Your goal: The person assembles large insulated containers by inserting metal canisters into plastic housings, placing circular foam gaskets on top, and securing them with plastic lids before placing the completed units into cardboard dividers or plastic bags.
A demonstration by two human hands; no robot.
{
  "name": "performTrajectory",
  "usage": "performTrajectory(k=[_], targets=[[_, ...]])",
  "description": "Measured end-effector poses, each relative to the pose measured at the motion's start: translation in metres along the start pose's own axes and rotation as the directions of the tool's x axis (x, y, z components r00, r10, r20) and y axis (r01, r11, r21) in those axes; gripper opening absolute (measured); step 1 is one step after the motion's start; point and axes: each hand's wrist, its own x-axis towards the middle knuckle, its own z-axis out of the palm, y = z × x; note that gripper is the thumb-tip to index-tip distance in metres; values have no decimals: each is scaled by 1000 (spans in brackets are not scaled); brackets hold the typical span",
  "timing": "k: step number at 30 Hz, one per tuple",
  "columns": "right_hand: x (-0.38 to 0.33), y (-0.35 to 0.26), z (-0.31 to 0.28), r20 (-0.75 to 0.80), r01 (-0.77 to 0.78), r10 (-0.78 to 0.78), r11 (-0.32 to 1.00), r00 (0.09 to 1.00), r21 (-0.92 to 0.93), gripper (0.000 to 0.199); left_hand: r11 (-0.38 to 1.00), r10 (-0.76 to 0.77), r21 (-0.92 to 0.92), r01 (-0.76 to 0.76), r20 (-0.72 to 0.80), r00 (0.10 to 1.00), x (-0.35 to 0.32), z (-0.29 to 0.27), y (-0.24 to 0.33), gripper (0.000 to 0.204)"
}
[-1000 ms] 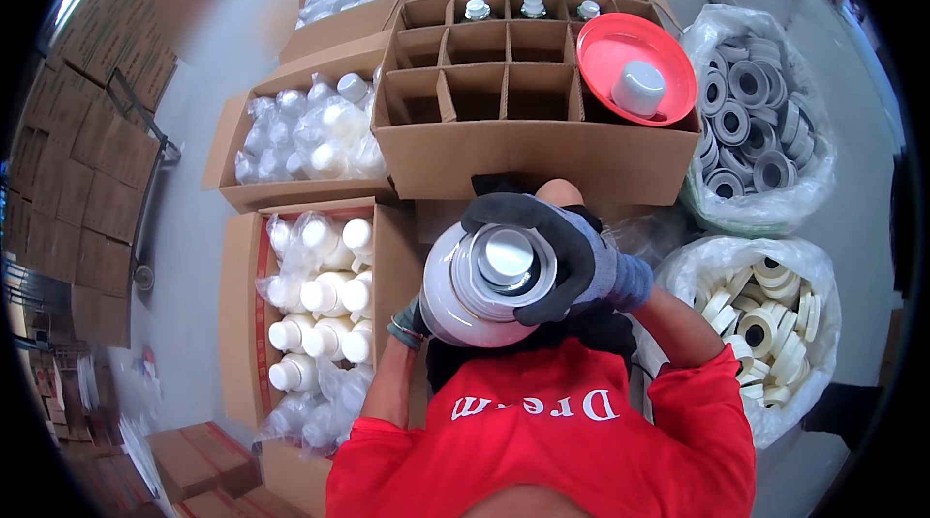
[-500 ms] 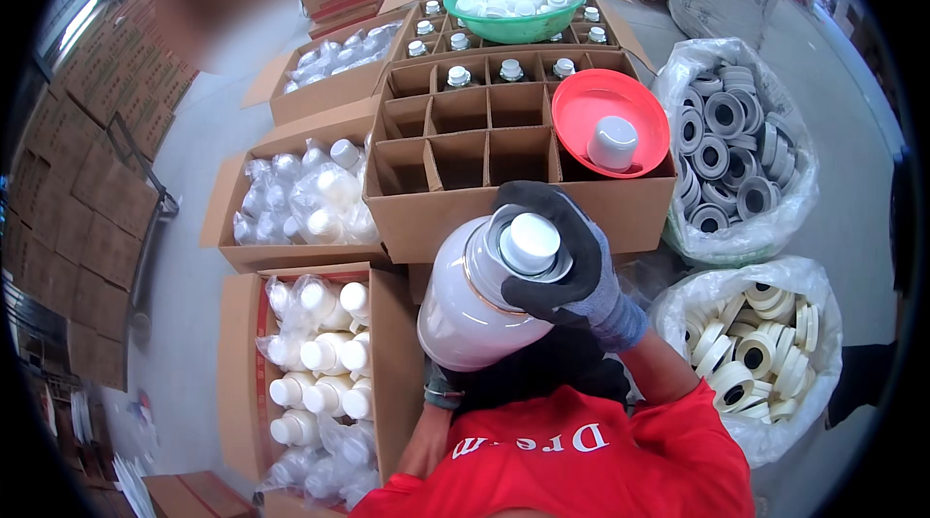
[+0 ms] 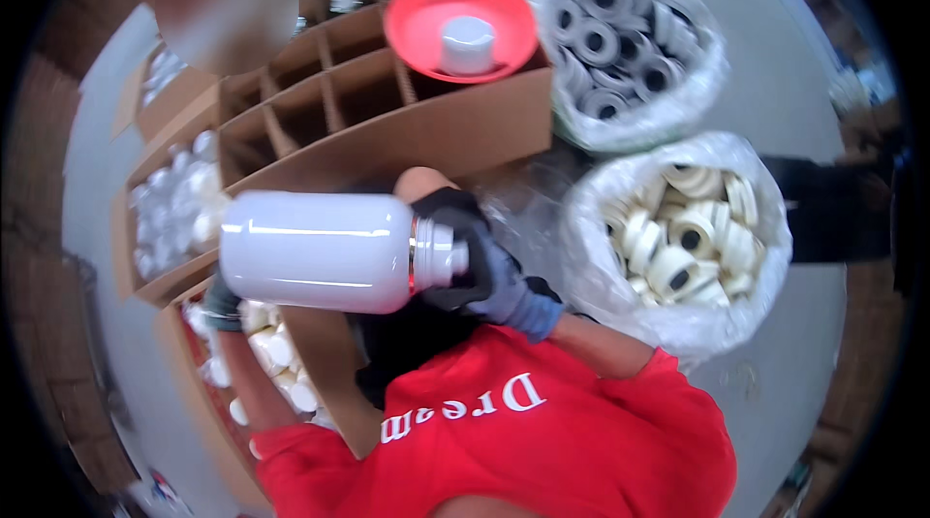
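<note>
A glossy white thermos flask (image 3: 315, 251) lies on its side in front of me, its neck with a thin gold-red band turned to the right. My right hand (image 3: 482, 271), in a grey and black glove, is closed around the neck end. At the base end, my left hand (image 3: 222, 307) in a dark glove is against the flask from below. The flask hides most of its fingers.
Beyond stands a divided carton (image 3: 426, 135) with a red bowl (image 3: 407, 19) on it, holding a white cup-shaped cap (image 3: 467, 45). Bags of grey rings (image 3: 605, 0) and cream rings (image 3: 668, 271) stand at right. An open carton (image 3: 329, 353) of white parts is at left.
The flask has tipped from a slanted upright position onto its side, its neck now pointing right. Both hands moved with it. My view has swung, so the cartons appear further left.
</note>
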Motion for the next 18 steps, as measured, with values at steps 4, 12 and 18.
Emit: performTrajectory(k=[4,12,18], targets=[[-50,39,-5,326,-293,351,932,878,-215,49,906,136,318,-280,407,903,59,38,55,38],[52,118,-227,-250,-259,147,824,957,-504,28,894,-96,408,-186,579,810,50,109,31,33],[136,227,-376,-423,-505,393,132,817,-853,68,904,-86,426,-26,241,967,6,102,55,29]])
